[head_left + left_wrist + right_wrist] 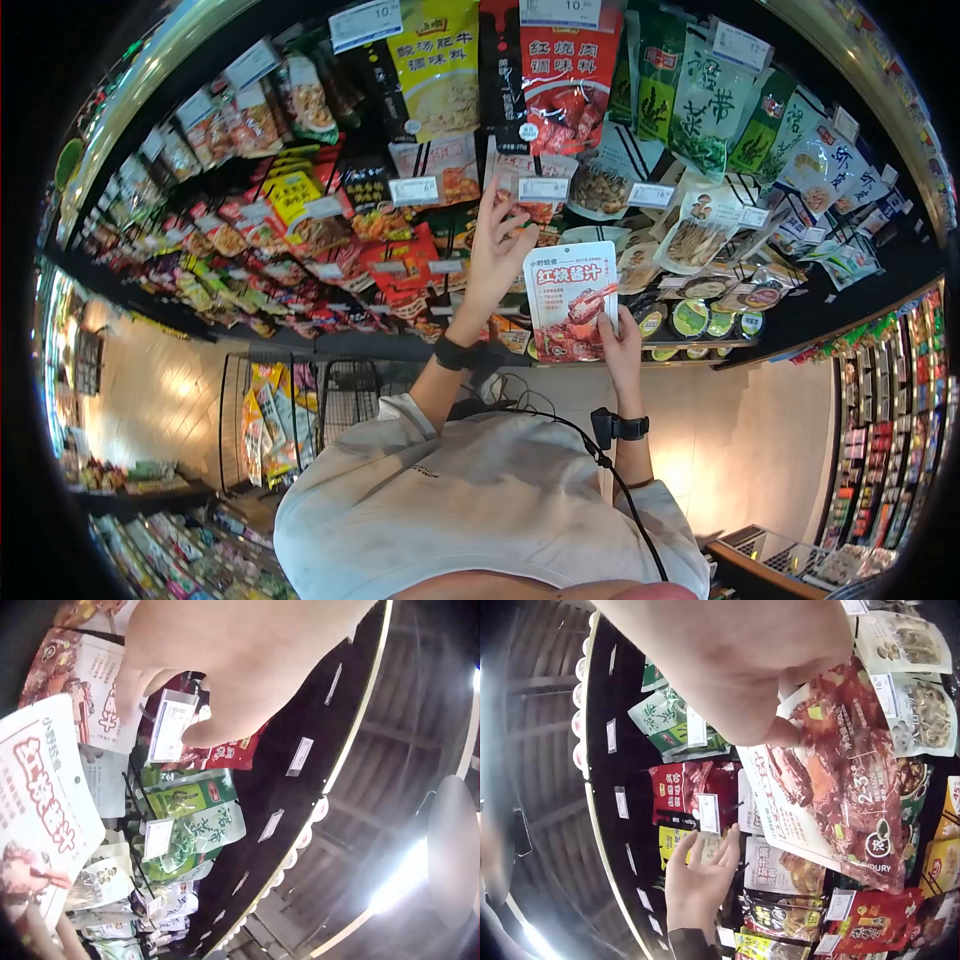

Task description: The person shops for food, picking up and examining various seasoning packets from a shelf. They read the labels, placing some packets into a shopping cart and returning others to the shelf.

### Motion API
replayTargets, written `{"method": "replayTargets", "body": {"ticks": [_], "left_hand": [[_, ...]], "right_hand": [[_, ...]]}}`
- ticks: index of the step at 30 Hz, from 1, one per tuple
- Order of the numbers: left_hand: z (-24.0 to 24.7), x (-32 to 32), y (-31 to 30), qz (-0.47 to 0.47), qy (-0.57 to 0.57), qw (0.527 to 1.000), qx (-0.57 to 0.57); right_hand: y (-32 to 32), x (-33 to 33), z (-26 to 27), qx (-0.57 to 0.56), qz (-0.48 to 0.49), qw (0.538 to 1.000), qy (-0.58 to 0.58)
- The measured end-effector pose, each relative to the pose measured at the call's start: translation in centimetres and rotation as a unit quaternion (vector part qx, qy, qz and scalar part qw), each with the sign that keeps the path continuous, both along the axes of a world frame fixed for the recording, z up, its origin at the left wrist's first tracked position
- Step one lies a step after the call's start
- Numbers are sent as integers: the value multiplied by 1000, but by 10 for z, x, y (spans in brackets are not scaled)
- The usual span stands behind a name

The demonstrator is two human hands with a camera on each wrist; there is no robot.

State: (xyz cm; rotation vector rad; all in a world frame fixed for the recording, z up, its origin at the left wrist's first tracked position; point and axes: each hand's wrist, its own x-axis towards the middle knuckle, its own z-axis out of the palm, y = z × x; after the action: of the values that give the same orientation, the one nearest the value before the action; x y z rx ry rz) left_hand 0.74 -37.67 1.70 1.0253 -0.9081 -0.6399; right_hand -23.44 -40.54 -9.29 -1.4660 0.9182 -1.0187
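A white and red packet (575,300) of the pouch kind is held upright by its lower right edge in my right hand (622,345). The right wrist view shows my thumb lying over the front of that packet (832,780). My left hand (495,245) is raised before the shelf, fingers partly spread and holding nothing visible. In the left wrist view, the left hand (225,667) overlaps a hanging white and red packet (97,697) beside a price tag (172,726); whether it touches them I cannot tell. Similar packets (530,170) hang behind its fingertips.
Yellow (437,75) and red (565,90) pouches hang above, green seaweed packets (710,110) to the right. Hooks and price tags stick out from the shelf. A wire cart (350,395) with packets stands at the lower left; another shelf (885,430) stands far right.
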Motion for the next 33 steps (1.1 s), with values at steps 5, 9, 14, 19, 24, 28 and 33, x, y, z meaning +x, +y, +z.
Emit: {"method": "replayTargets", "body": {"ticks": [5,9,14,19,24,28,33], "left_hand": [[11,14,-8,4,-94,995,-30],[22,20,-10,10,-157,986,-58],[25,31,-10,-3,-147,987,-57],[20,44,-11,25,-218,973,-78],[24,48,-11,35,-235,966,-98],[9,55,-10,-14,-214,975,-55],[-16,69,-30,55,-201,978,-3]], "right_hand": [[-23,40,17,2,-25,1000,-17],[-28,69,45,21,-22,998,-52],[-42,94,49,52,1,996,-69],[-54,102,42,60,-2,996,-65],[-56,100,39,88,1,992,-86],[-59,104,41,117,19,987,-111],[-86,135,12,74,-11,993,-96]]}}
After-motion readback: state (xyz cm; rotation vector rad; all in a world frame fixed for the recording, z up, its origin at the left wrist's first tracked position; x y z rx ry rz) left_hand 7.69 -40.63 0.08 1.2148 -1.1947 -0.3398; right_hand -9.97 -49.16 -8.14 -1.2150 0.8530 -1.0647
